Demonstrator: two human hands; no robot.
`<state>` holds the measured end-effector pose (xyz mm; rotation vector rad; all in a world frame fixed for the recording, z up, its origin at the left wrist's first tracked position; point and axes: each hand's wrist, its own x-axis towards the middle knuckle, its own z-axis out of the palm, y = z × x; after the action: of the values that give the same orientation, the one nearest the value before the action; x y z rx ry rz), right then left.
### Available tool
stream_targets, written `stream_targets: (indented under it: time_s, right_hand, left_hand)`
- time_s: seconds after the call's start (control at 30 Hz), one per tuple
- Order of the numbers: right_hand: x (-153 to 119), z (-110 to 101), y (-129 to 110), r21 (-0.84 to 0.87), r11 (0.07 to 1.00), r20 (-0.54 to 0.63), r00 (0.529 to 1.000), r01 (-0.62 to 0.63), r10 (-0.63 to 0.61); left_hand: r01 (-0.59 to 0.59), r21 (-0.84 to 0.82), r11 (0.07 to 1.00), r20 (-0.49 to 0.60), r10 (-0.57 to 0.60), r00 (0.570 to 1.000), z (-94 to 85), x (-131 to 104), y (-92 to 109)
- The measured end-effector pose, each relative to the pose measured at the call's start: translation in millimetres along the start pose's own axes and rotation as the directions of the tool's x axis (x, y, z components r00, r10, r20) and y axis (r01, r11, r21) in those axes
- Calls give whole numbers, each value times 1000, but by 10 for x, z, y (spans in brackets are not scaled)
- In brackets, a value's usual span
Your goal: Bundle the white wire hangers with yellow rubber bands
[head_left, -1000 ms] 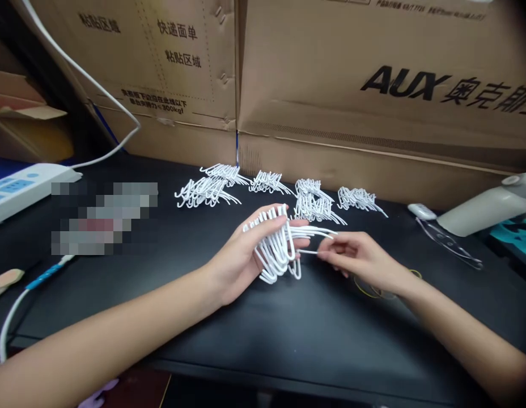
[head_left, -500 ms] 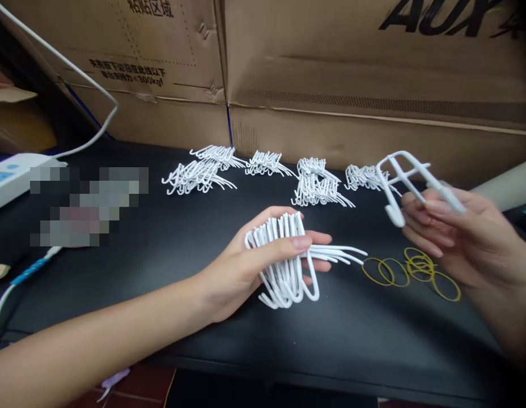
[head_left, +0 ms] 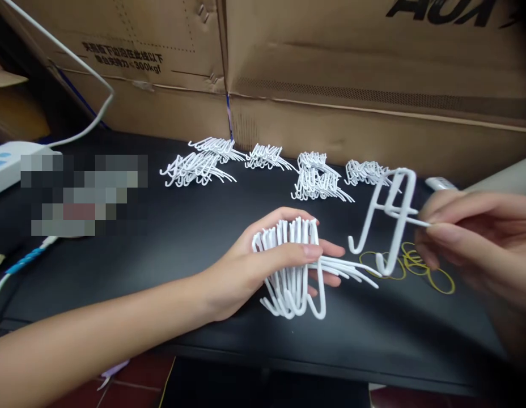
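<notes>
White wire hooks (head_left: 295, 266), stacked as one bundle, sit at the centre of the frame, clamped in the left hand (head_left: 263, 263). That hand enters from the lower left with the forearm stretched across the black table (head_left: 169, 243); the fingers curl over the top of the bundle, the thumb presses along its near side, and the hooked ends hang down to the table surface while the straight tails fan out to the right. A single hook (head_left: 388, 218) stands right of centre, pinched at its tail between thumb and fingertips of the right hand (head_left: 467, 238), which comes in from the right edge with its palm turned leftward; the curved ends of this hook point downward, just above the yellow rubber bands (head_left: 420, 269) lying on the table. Single hook and bundle are near each other but apart. Further bundles of hooks (head_left: 263, 167) lie in a row at the upper centre, before the cardboard boxes (head_left: 331, 85). A white cable (head_left: 63, 51) runs across the upper left.
</notes>
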<state>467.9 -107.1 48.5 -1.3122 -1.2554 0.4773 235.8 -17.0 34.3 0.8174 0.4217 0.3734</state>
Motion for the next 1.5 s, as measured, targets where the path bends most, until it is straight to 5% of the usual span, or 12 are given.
stream_targets:
  time_s: [0.13, 0.5, 1.07, 1.5]
  right_hand:
    - [-19, 52, -65, -61, 995, 106, 992, 77, -71]
    - [-66, 120, -12, 0, 983, 245, 953, -182, 177]
    - [-86, 192, 30, -43, 914, 235, 885, -403, 401]
    - [-89, 248, 96, 44, 856, 332, 815, -516, 474]
  left_hand:
    - [21, 14, 1000, -10, -20, 1000, 11, -11, 2]
    - [21, 20, 1000, -33, -21, 999, 31, -12, 22]
    - [91, 28, 995, -187, -85, 979, 20, 33, -56]
    - [106, 23, 994, -177, -100, 979, 2, 43, -75]
